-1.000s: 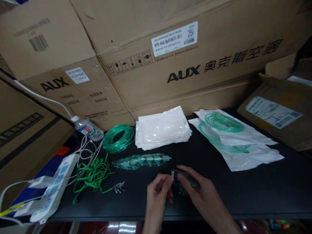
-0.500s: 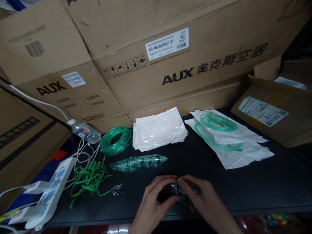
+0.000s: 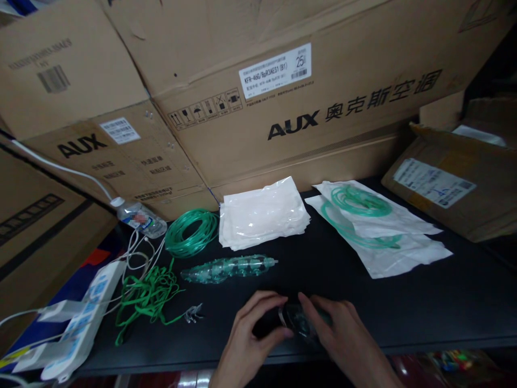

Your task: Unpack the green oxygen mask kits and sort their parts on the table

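My left hand (image 3: pixel 252 331) curls its thumb and index finger around the edge of a clear greenish plastic mask (image 3: pixel 301 322), low over the front of the black table. My right hand (image 3: pixel 337 328) holds the mask's other side, its index finger reaching over the top. A thin shiny strip (image 3: pixel 281 317) shows at the mask's left edge; the fingers hide much of the rest. Beyond the hands lies a row of nested clear green plastic masks (image 3: pixel 230 269). To the left are small metal strips (image 3: pixel 194 313) and a tangle of green elastic cord (image 3: pixel 149 296).
Coiled green tubing (image 3: pixel 191 233) lies beside a stack of white plastic bags (image 3: pixel 262 213). Two white bags with tubing (image 3: pixel 379 258) are at the right. A power strip (image 3: pixel 91 318), water bottle (image 3: pixel 141 218) and cables are at left. Cardboard boxes (image 3: pixel 226 140) wall the back.
My left fingers have shifted slightly left and my right index finger has moved a little right, so the gap between the fingertips is wider. The mask has turned slightly in my hands.
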{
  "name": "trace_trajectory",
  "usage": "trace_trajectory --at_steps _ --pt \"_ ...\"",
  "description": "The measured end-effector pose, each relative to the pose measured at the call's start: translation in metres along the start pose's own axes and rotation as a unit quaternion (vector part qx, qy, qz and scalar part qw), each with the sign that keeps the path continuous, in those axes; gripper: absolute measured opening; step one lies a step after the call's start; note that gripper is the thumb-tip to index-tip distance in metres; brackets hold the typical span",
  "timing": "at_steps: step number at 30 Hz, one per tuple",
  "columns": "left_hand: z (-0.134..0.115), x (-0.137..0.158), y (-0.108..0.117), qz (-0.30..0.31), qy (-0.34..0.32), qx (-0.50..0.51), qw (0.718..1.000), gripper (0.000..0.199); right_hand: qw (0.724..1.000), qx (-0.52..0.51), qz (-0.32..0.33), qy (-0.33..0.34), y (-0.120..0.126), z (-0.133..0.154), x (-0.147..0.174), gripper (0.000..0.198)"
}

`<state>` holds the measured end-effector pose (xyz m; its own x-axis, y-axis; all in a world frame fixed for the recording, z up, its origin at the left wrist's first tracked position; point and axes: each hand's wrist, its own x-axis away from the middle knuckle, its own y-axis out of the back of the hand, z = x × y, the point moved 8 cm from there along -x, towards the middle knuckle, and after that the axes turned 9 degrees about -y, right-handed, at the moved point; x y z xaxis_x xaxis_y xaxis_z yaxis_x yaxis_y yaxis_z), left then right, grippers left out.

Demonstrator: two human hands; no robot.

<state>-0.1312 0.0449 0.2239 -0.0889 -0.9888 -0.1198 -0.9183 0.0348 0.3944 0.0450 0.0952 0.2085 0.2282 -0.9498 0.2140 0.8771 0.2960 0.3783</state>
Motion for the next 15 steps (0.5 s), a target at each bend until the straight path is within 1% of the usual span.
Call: trace_trajectory --at_steps 2,4,6,7,9,10,12,15 --pt "0.006 0.003 0.006 -0.032 0.004 0.010 0.999 0.034 1.000 -0.006 0.011 -0.024 0.002 0.000 -0.001 0.055" --pt "0.011 0.006 0.011 -0.062 0.000 0.032 0.998 0.031 0.997 -0.034 0.033 -0.053 0.002 0.000 0.001 0.062" --pt "0.016 0.009 0.015 -0.088 -0.004 0.055 0.995 0.031 0.996 -0.063 0.034 -0.061 0.005 0.004 0.006 0.066" --pt "0.018 0.011 0.016 -0.099 -0.006 0.062 0.993 0.032 0.996 -0.070 0.026 -0.050 0.006 0.007 0.010 0.065" --pt "0.022 0.014 0.017 -0.117 -0.008 0.062 0.991 0.034 0.997 -0.070 0.009 -0.009 0.007 0.016 0.017 0.059" --pt "0.022 0.015 0.017 -0.126 -0.010 0.058 0.990 0.035 0.997 -0.068 0.015 0.018 0.003 0.021 0.020 0.055" --pt "0.021 0.016 0.017 -0.140 -0.015 0.051 0.989 0.036 0.994 -0.069 0.050 0.066 -0.008 0.030 0.026 0.049" --pt "0.015 0.016 0.017 -0.148 -0.032 0.041 0.988 0.036 0.988 -0.075 0.089 0.105 -0.021 0.037 0.030 0.045"
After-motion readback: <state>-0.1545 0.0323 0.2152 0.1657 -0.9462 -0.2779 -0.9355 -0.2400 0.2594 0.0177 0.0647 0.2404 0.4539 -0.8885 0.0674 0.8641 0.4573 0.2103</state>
